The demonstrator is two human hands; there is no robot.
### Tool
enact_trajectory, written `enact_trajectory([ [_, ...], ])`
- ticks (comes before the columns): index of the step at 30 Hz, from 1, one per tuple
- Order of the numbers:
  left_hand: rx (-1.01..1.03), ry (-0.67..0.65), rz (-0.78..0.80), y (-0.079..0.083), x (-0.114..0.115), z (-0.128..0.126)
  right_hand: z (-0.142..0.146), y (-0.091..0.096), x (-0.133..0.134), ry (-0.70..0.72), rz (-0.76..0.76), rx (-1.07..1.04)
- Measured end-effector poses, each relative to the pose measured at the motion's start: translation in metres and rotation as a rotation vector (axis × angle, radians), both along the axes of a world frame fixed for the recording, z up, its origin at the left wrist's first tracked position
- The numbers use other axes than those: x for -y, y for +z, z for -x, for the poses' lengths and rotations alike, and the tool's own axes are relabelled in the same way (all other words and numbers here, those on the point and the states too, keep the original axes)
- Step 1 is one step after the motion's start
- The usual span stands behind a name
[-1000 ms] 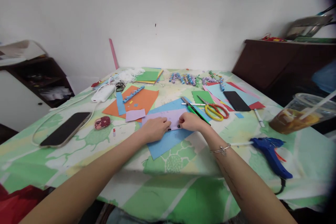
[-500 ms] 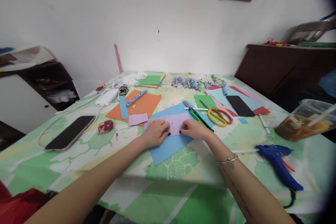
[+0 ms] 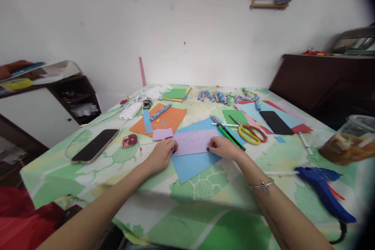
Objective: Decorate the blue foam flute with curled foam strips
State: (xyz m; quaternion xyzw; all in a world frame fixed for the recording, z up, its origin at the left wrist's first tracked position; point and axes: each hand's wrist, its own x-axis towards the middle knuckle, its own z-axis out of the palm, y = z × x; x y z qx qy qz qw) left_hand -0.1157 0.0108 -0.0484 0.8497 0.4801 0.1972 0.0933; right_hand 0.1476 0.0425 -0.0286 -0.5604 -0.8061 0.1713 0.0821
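Observation:
A lilac paper strip (image 3: 191, 142) lies flat across a larger blue sheet (image 3: 193, 167). My left hand (image 3: 160, 155) is closed at the strip's left end, fingers curled down with the thumb near its edge. At the right end my right hand (image 3: 224, 147) has its fingers bent and closed on the paper, beside a green box cutter (image 3: 230, 136). Yellow-and-red-handled scissors (image 3: 252, 133) rest just past the cutter on a green paper piece (image 3: 235, 116). A smaller lilac piece (image 3: 162, 134) is up and left of the strip, partly over an orange sheet (image 3: 177, 116).
A blue glue gun (image 3: 320, 189) lies at the right front, below a plastic cup of drink (image 3: 347, 142). Phones lie left (image 3: 95, 145) and right (image 3: 277, 122). Cables run from a white power bank (image 3: 131, 110). Curled paper pieces (image 3: 221, 97) line the back.
My left hand has slid left along the lilac strip to its left end, uncovering more of it. My right hand stays at the right end. The view has shifted slightly left and up.

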Motion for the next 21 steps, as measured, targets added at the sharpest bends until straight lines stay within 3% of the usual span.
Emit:
enact_trajectory([
  [3, 0.046, -0.011, 0.004, 0.002, 0.002, 0.003, -0.002, -0.004, -0.001, -0.007, -0.015, -0.020],
  [6, 0.054, -0.118, -0.034, 0.003, 0.007, 0.005, -0.004, -0.008, -0.002, -0.007, -0.035, -0.046],
  [9, -0.099, -0.246, -0.101, 0.002, 0.010, 0.005, -0.004, -0.011, -0.001, -0.003, -0.070, -0.067],
  [13, -0.220, -0.260, -0.128, 0.001, 0.010, 0.003, -0.006, -0.010, 0.005, -0.025, -0.132, -0.088],
  [18, -0.208, -0.257, -0.141, 0.000, 0.010, 0.002, -0.017, -0.008, 0.030, -0.135, -0.253, -0.082],
  [21, -0.195, -0.279, -0.152, -0.001, 0.008, 0.000, -0.013, -0.015, 0.056, -0.083, -0.364, -0.070],
])
